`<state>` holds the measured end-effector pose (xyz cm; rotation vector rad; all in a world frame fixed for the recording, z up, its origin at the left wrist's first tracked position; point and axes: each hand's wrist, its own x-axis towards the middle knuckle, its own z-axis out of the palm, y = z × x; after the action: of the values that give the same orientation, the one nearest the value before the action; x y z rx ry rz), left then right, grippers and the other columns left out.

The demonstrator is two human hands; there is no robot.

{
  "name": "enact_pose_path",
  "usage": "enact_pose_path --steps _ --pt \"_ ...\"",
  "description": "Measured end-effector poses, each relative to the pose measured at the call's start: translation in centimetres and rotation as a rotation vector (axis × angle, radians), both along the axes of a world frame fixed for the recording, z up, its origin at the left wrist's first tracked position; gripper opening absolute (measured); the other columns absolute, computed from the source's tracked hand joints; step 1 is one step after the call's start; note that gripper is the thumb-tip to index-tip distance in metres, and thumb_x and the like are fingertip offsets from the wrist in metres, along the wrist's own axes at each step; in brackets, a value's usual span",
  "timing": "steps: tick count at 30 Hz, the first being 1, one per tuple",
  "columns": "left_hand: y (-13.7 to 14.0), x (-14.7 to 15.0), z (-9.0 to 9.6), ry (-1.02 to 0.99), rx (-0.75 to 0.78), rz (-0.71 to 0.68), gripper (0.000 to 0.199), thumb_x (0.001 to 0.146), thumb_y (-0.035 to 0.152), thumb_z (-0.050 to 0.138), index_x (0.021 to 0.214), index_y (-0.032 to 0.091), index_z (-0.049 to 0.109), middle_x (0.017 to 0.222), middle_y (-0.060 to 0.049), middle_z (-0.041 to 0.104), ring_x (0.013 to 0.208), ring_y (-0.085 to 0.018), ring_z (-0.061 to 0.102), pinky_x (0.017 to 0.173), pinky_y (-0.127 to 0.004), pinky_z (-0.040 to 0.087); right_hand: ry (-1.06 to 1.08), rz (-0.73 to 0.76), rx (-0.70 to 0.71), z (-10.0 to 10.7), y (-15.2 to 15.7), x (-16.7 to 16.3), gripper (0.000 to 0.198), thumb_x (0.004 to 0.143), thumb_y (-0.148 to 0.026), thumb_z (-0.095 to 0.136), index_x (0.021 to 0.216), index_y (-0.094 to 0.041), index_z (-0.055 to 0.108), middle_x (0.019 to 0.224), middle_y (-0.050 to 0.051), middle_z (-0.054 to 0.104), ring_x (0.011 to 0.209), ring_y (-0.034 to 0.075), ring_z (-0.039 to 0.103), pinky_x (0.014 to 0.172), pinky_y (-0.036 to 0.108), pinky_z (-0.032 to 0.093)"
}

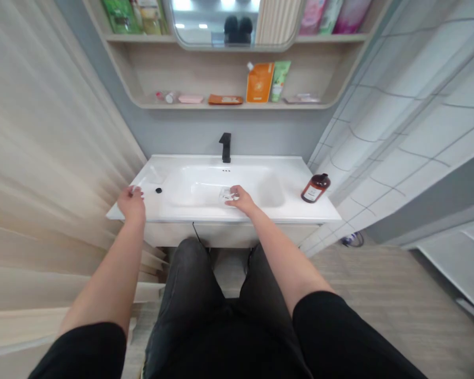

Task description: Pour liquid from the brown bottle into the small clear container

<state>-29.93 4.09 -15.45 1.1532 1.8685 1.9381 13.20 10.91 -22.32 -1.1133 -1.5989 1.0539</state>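
Observation:
Over the front of the white sink (284, 195), my right hand (243, 201) is closed on a small clear object (226, 196), perhaps plastic or glass; its exact kind is too blurred to tell. My left hand (131, 204) is at the counter's left end, fingers pinched together around something small and whitish that I cannot make out. Just right of that hand lies a small round black piece (158, 190). A faint see-through item (156, 175) rests on the counter behind it. The black faucet (226, 148) stands at the back of the basin.
A brown bottle (316, 188) with a white label stands on the counter's right end. Above hangs a shelf (181, 106) holding an orange pouch (259, 82), a green tube (279, 80) and other toiletries. A beige curtain (63, 158) borders the left; white tiles (411, 131) flank the right.

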Motion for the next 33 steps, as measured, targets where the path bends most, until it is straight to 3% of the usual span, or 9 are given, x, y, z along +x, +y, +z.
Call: enact_pose_path --steps 2,3,5,7,9,16,23,29,33 --pt "0.1 5.4 -0.4 -0.107 0.075 -0.056 0.024 0.096 0.039 0.066 0.109 0.020 0.069 0.083 -0.002 0.067 0.076 -0.021 0.071 0.068 -0.033 0.057 0.021 0.016 -0.006 0.1 0.0 0.1 0.066 0.059 -0.037 0.099 0.115 -0.029 0.065 0.122 0.004 0.074 0.105 0.025 0.072 0.101 0.045 0.060" --pt "0.3 8.3 -0.8 -0.107 0.068 -0.150 0.028 0.093 0.042 0.071 0.110 0.019 0.072 0.078 0.000 0.067 0.071 -0.019 0.070 0.067 -0.032 0.057 0.027 0.017 -0.006 0.2 -0.1 0.1 0.067 0.058 -0.035 0.099 0.116 -0.028 0.066 0.125 0.004 0.074 0.107 0.026 0.072 0.102 0.045 0.060" --pt "0.7 13.7 -1.6 -0.142 0.007 -0.507 0.036 0.087 0.047 0.079 0.110 0.020 0.075 0.075 0.000 0.069 0.068 -0.018 0.069 0.068 -0.031 0.058 0.024 0.004 0.006 0.4 -0.2 0.1 0.068 0.058 -0.031 0.097 0.119 -0.028 0.066 0.128 0.005 0.074 0.111 0.027 0.071 0.106 0.046 0.060" --pt "1.3 17.8 -2.4 -0.222 -0.067 -0.720 0.040 0.082 0.054 0.084 0.101 0.020 0.074 0.075 -0.002 0.071 0.064 -0.017 0.068 0.064 -0.031 0.056 -0.004 -0.018 0.023 0.7 -0.4 0.2 0.068 0.057 -0.028 0.096 0.119 -0.028 0.067 0.127 0.005 0.074 0.111 0.027 0.071 0.107 0.046 0.059" --pt "2.1 20.2 -3.0 -0.283 -0.111 -0.776 0.041 0.080 0.057 0.086 0.090 0.020 0.072 0.072 -0.002 0.069 0.060 -0.016 0.064 0.060 -0.030 0.053 -0.035 -0.017 0.035 0.9 -0.6 0.2 0.069 0.056 -0.027 0.096 0.119 -0.028 0.068 0.125 0.005 0.074 0.108 0.026 0.070 0.106 0.046 0.059" --pt "4.2 20.6 -4.6 -0.403 0.006 -0.615 0.036 0.082 0.056 0.080 0.084 0.022 0.067 0.064 0.003 0.057 0.056 -0.012 0.050 0.055 -0.026 0.039 -0.032 -0.011 0.021 1.0 -0.6 0.5 0.069 0.060 -0.027 0.093 0.124 -0.029 0.068 0.130 0.005 0.074 0.113 0.026 0.069 0.096 0.039 0.061" --pt "4.2 20.5 -4.9 -0.190 -0.108 -0.561 0.040 0.087 0.064 0.070 0.091 0.024 0.065 0.069 0.003 0.053 0.063 -0.015 0.049 0.061 -0.030 0.040 -0.137 -0.060 0.041 0.5 -0.5 0.2 0.075 0.061 -0.023 0.096 0.132 -0.027 0.071 0.131 0.005 0.076 0.113 0.027 0.071 0.109 0.044 0.059" --pt "4.5 21.0 -5.2 -0.037 -0.149 -0.499 0.035 0.087 0.056 0.076 0.095 0.021 0.077 0.083 -0.003 0.072 0.078 -0.020 0.062 0.076 -0.032 0.049 -0.273 -0.142 0.105 0.3 -0.4 -0.2 0.079 0.060 -0.025 0.102 0.134 -0.030 0.076 0.123 0.004 0.078 0.115 0.030 0.074 0.116 0.049 0.056" --pt "5.0 21.6 -4.8 0.130 -0.220 -0.602 0.025 0.086 0.046 0.082 0.090 0.022 0.081 0.086 -0.005 0.079 0.083 -0.024 0.068 0.081 -0.035 0.051 -0.351 -0.110 0.176 0.3 -0.4 -0.2 0.080 0.060 -0.028 0.105 0.135 -0.029 0.078 0.122 0.007 0.080 0.118 0.033 0.075 0.118 0.051 0.055"
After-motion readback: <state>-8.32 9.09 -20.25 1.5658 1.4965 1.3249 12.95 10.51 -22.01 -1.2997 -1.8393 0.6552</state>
